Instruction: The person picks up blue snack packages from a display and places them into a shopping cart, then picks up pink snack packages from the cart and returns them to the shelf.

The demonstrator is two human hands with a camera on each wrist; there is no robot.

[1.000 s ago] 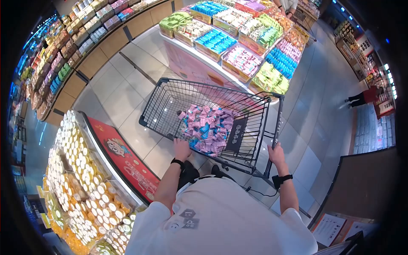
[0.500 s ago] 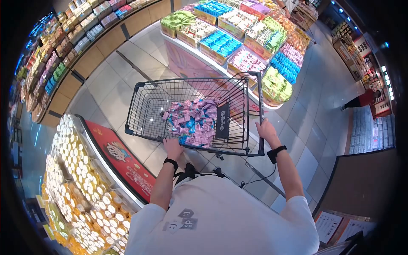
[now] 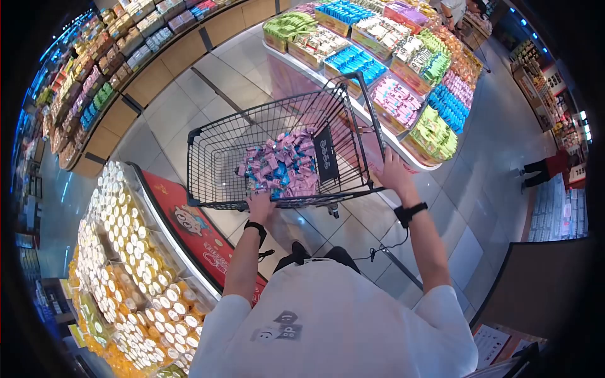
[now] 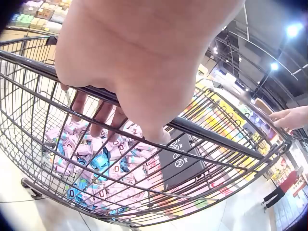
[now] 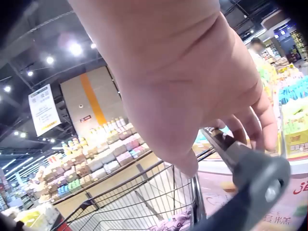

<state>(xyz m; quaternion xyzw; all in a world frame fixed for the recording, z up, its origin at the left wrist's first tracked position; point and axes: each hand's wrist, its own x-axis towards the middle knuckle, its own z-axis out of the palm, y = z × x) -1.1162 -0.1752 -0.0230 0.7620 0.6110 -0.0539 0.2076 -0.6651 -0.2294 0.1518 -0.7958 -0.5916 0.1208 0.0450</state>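
Right now, the two hands are apart, and both are on the metal cart (image 3: pixel 194 135). The left hand (image 3: pixel 259 205) holds the top rim on the long side near the person's body, with its fingers bent over into the cart. The right hand (image 3: pixel 396 175) is wrapped round the handle (image 3: pixel 372 123) at the end of the cart. Lots of little pink and blue packs (image 3: pixel 282 165) lie in a pile on the bottom of the cart, near a black sign (image 3: pixel 326 154). A dark band (image 3: pixel 411 214) goes round the right wrist. Past the cart there is a big stand (image 3: pixel 287 75) with boxes of green, white, blue and pink packs. On the other side, lots of jars with white lids (image 3: pixel 135 252) sit above a red board (image 3: pixel 208 242) with a cartoon on it. Farther off are full shelves (image 3: pixel 167 66) and somebody in a red top (image 3: pixel 558 162). Shiny tiles (image 3: pixel 435 208) cover the floor.
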